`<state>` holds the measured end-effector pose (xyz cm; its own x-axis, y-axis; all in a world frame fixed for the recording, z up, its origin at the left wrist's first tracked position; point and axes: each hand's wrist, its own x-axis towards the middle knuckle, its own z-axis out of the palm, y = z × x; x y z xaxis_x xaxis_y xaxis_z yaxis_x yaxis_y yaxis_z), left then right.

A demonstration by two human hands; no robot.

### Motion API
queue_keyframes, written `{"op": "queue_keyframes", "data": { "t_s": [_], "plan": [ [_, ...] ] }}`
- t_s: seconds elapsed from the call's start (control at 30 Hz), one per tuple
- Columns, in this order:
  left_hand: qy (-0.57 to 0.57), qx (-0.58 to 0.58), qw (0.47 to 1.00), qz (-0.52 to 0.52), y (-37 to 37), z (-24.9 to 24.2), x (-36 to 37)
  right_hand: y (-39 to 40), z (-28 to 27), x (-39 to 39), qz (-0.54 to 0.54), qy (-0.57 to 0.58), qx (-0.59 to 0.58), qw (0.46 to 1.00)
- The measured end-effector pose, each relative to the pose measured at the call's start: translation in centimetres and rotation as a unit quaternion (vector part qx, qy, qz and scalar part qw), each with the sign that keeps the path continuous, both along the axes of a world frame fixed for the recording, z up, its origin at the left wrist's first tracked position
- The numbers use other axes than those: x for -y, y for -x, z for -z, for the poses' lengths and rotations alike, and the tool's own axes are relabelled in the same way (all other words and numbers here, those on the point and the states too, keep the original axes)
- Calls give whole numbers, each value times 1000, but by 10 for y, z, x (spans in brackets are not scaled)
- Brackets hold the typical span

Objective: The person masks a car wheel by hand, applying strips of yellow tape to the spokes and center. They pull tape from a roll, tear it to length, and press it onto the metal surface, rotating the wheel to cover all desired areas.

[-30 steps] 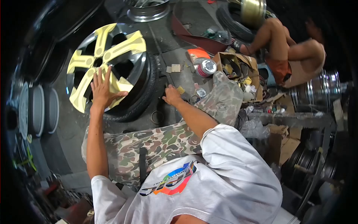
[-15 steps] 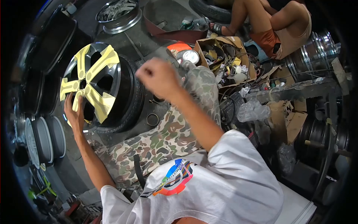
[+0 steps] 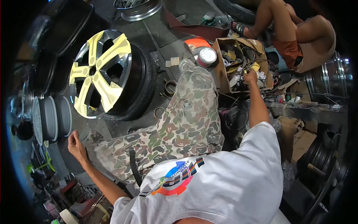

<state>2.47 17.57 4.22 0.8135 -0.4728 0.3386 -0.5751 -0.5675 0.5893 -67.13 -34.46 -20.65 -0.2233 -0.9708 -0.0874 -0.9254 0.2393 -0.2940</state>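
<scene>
A wheel rim [image 3: 97, 74] with yellow masking tape over its spokes leans against a black tire [image 3: 143, 82]. My left hand [image 3: 76, 145] is off the rim, below it, with its fingers curled together; whatever it might hold is too small to make out. My right hand [image 3: 250, 77] reaches into an open cardboard box [image 3: 220, 76] full of cables, tape and scraps. Its fingers are closed near a yellow piece [image 3: 255, 67], and I cannot make out what they grip.
Beside the box stand a round can [image 3: 207, 56] and an orange item [image 3: 197, 42]. Tape rolls [image 3: 170, 87] lie on the floor. Another person [image 3: 285, 33] sits at the upper right. Grey rims [image 3: 52, 119] stand at the left, and a metal rim [image 3: 141, 11] lies behind.
My right hand has moved right, from near the tire into the cardboard box. My left hand has left the taped rim and dropped lower. The view has shifted.
</scene>
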Motion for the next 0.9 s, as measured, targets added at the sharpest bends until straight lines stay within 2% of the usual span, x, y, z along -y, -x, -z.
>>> {"op": "queue_keyframes", "data": {
  "t_s": [0.03,0.1,0.13,0.17,0.23,0.3,0.5,0.53,0.57,0.6,0.67,0.73,0.77,0.83,0.87,0.9],
  "plan": [
    [0,4,1000,0,1,5,-4,7,22,4,0,0,4,1000],
    [4,-69,998,-11,3,13,-10,16,58,15,-12,-35,14,999],
    [6,-67,998,-15,4,12,-9,28,97,22,-44,54,17,997],
    [-15,-70,997,-10,4,11,-8,24,93,24,-47,53,18,997],
    [-58,-75,996,7,4,8,-3,18,83,24,24,-26,74,997],
    [-61,-86,994,8,2,10,0,14,76,15,49,-22,100,994],
    [-68,-97,993,19,7,5,9,7,32,0,35,-4,128,991],
    [-88,-85,992,22,8,4,10,10,21,0,29,26,99,994],
    [-106,-73,991,26,8,3,11,19,18,3,44,63,134,988],
    [-105,-73,991,26,9,4,11,40,22,15,59,101,169,979],
    [-106,-60,992,32,8,4,11,89,34,43,143,176,413,882],
    [-105,-54,992,33,11,2,13,117,12,58,227,229,504,801],
    [-104,-49,993,35,14,2,14,124,6,64,227,230,502,802],
    [-108,-50,992,34,23,-4,19,138,0,74,277,426,342,791],
    [-112,-49,992,32,26,-6,21,92,-69,30,298,343,161,876],
    [-112,-49,992,33,25,-5,21,94,-60,28,299,343,160,876]
  ]
}}
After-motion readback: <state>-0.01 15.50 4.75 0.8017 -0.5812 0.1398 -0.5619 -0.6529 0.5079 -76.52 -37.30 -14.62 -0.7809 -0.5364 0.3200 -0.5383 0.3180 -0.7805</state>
